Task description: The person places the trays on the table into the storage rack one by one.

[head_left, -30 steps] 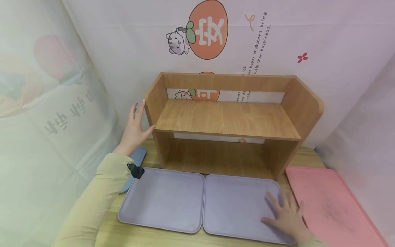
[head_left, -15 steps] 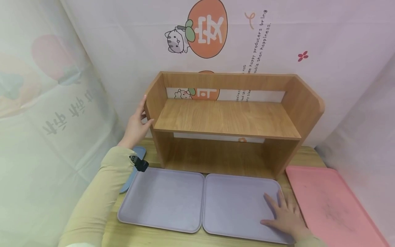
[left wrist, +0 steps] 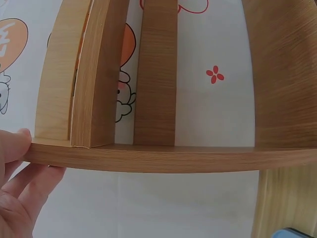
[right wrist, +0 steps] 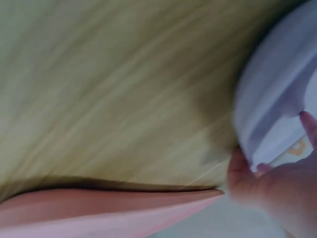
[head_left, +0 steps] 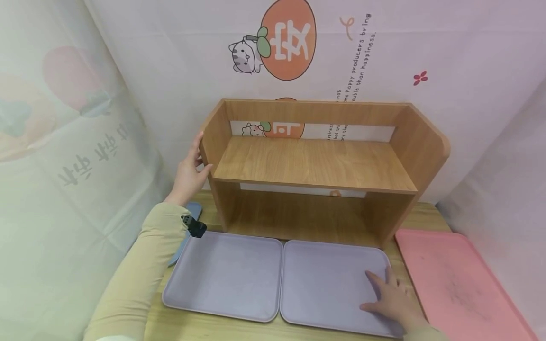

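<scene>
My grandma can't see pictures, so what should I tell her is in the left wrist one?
A person's left hand grips the edge of a wooden shelf unit. Behind it is a white backdrop with cartoon prints and a red flower.

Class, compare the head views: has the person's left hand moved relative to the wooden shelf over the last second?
Yes. Against the wooden shelf, the left hand has shifted slightly up and right, its thumb and fingers now gripping the left side panel.

wooden table (head_left: 192, 329) | shelf (head_left: 315, 163) | two lilac trays (head_left: 226, 277) | pink tray (head_left: 460, 279) | blue object (head_left: 195, 210)
</scene>
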`<action>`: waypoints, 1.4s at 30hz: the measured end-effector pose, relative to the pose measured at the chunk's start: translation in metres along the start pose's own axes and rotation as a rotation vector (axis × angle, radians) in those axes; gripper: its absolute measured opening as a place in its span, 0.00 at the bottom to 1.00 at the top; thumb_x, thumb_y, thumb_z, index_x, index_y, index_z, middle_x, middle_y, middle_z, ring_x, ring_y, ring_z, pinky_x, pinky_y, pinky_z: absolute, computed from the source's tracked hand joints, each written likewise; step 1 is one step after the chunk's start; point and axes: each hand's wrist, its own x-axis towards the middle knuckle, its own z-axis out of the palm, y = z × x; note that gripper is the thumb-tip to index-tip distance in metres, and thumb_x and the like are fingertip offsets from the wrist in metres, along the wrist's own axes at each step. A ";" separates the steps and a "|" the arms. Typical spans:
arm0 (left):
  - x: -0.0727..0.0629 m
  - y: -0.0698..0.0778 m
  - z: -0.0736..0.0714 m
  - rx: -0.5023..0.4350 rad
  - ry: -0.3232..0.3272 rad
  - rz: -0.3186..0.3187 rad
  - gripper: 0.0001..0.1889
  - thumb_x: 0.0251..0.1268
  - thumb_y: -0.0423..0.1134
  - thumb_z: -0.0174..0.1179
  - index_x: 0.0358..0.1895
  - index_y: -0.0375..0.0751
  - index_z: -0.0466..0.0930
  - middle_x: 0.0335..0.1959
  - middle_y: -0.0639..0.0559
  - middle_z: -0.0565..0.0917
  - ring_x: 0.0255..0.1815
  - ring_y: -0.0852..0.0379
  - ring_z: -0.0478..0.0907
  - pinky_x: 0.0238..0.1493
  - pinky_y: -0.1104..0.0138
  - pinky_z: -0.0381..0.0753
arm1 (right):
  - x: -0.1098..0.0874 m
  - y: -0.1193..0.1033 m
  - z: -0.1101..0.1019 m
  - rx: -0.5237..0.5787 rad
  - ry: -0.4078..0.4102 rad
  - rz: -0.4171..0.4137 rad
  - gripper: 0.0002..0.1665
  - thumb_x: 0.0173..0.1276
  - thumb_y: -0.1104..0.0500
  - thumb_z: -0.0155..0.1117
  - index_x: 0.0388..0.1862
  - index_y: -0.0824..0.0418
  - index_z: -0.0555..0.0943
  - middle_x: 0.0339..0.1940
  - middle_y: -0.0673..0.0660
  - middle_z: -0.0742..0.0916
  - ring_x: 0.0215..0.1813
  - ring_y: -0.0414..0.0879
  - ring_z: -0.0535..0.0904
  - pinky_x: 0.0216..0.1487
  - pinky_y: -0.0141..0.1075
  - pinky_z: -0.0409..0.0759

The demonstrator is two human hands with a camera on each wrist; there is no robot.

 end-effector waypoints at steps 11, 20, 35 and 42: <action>-0.001 -0.001 0.001 -0.007 0.000 -0.022 0.47 0.64 0.26 0.56 0.75 0.66 0.39 0.70 0.33 0.62 0.59 0.30 0.72 0.54 0.43 0.76 | 0.012 0.004 -0.006 0.007 -0.011 0.091 0.70 0.20 0.29 0.77 0.61 0.67 0.70 0.52 0.88 0.69 0.55 0.86 0.60 0.51 0.76 0.61; -0.002 0.000 0.002 -0.016 -0.004 -0.029 0.46 0.65 0.27 0.56 0.75 0.67 0.38 0.71 0.33 0.61 0.60 0.30 0.71 0.53 0.42 0.76 | 0.012 0.011 -0.010 0.063 -0.047 0.087 0.68 0.27 0.38 0.81 0.62 0.77 0.64 0.55 0.81 0.74 0.53 0.82 0.68 0.50 0.71 0.67; -0.001 -0.002 0.003 0.006 0.004 -0.039 0.46 0.65 0.28 0.56 0.75 0.68 0.38 0.70 0.33 0.63 0.59 0.31 0.73 0.52 0.43 0.77 | 0.011 0.028 -0.010 0.343 -0.061 0.041 0.67 0.34 0.49 0.82 0.67 0.76 0.55 0.64 0.83 0.63 0.63 0.78 0.61 0.61 0.66 0.63; 0.000 -0.002 0.002 0.000 -0.005 -0.044 0.47 0.65 0.28 0.56 0.75 0.68 0.37 0.71 0.34 0.61 0.60 0.31 0.72 0.53 0.43 0.76 | 0.010 0.036 -0.018 0.413 -0.082 0.007 0.63 0.38 0.51 0.81 0.69 0.70 0.57 0.65 0.82 0.63 0.64 0.78 0.61 0.59 0.67 0.63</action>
